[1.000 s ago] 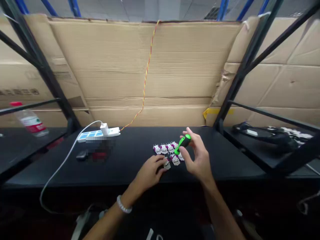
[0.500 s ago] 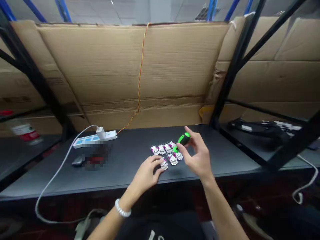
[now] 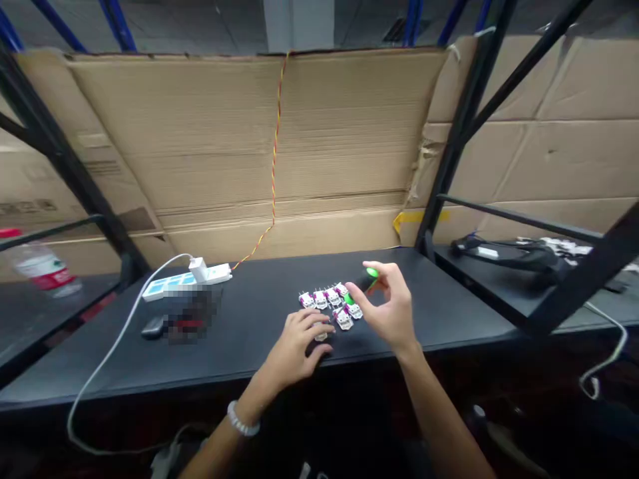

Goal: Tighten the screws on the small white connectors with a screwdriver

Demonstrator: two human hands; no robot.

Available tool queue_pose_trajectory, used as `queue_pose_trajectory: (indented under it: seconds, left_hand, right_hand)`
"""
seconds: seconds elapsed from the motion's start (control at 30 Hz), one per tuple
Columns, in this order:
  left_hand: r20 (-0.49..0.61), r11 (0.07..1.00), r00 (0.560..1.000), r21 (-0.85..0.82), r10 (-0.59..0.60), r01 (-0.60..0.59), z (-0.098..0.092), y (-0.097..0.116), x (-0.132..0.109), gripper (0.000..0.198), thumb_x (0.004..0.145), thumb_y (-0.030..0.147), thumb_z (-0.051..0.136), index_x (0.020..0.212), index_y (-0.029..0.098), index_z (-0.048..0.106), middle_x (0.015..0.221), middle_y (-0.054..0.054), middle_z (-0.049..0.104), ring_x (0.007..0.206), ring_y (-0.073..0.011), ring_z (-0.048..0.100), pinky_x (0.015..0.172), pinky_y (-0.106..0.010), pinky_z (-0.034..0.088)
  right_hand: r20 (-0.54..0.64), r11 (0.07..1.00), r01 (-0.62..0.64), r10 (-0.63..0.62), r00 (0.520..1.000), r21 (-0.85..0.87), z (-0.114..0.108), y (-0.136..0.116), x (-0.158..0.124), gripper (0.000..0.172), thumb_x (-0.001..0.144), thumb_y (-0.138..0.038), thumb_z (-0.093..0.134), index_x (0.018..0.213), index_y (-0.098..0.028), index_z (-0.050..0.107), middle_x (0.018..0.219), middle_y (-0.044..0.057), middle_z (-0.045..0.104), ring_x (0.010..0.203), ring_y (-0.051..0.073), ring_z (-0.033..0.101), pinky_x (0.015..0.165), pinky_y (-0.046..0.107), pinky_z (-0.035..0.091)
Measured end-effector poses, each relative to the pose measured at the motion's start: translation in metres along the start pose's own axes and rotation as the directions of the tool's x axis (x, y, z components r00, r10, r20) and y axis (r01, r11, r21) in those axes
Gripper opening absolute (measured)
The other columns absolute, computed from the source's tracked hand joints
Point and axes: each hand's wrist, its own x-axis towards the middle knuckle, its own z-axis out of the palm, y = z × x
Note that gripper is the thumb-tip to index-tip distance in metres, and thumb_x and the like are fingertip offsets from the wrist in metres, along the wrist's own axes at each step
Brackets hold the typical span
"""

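Observation:
In the head view my right hand (image 3: pixel 392 307) grips a screwdriver (image 3: pixel 363 285) with a green and black handle, held tilted over several small white and purple parts (image 3: pixel 343 318). Its shaft is mostly too blurred to make out. To the left, my left hand (image 3: pixel 299 342) rests low at the table's front, fingers spread and thumb apart. One small white part (image 3: pixel 321 336) lies under and between these fingers, partly covered by them. The other parts form a cluster just beyond both hands.
A white power strip (image 3: pixel 187 282) with a plugged-in adapter stands at the left, its white cable looping off the front edge. Cardboard (image 3: pixel 344 146) walls the back. Black metal posts (image 3: pixel 449 153) flank the table (image 3: pixel 239 339). A bottle (image 3: pixel 47 269) stands far left.
My left hand's fingers have spread from their grip on the small white part. The screwdriver has shifted slightly and leans more over. The whole view has moved a little.

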Motion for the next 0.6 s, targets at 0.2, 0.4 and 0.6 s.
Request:
queue_pose_trajectory:
  seconds: [0.2,0.4,0.6]
  left_hand:
    - [0.085,0.997,0.996,0.071,0.024,-0.03,0.0004,0.0007,0.0005,0.032,0.098,0.027,0.071,0.13,0.025,0.072,0.14,-0.009,0.071,0.14,-0.0338,0.054,0.117,-0.058,0.041]
    - [0.104,0.998,0.995,0.064,0.002,-0.008,0.0009,0.0003,0.0009,0.03,0.1,0.028,0.069,0.129,0.025,0.073,0.136,-0.009,0.074,0.14,-0.0329,0.055,0.117,-0.056,0.041]
    - [0.105,0.998,0.994,0.057,-0.002,-0.004,0.0015,-0.0005,0.0006,0.03,0.1,0.027,0.069,0.129,0.025,0.073,0.14,-0.01,0.071,0.142,-0.0337,0.054,0.118,-0.058,0.04]
  right_hand:
    - [-0.002,1.0,-0.001,0.001,1.0,0.007,0.0008,-0.0005,-0.0003,0.034,0.091,-0.031,0.08,0.121,-0.023,0.066,0.102,0.004,0.059,0.082,0.019,0.063,0.072,0.034,0.058]
    - [-0.012,1.0,0.004,-0.004,1.0,-0.002,-0.0009,0.0,0.0001,0.035,0.091,-0.033,0.08,0.122,-0.024,0.066,0.102,0.004,0.06,0.083,0.019,0.063,0.07,0.034,0.059]
    - [-0.094,0.998,-0.015,0.01,0.996,-0.054,-0.0089,0.0014,0.0038,0.038,0.09,-0.037,0.081,0.122,-0.023,0.067,0.103,0.005,0.062,0.086,0.021,0.066,0.075,0.035,0.061]
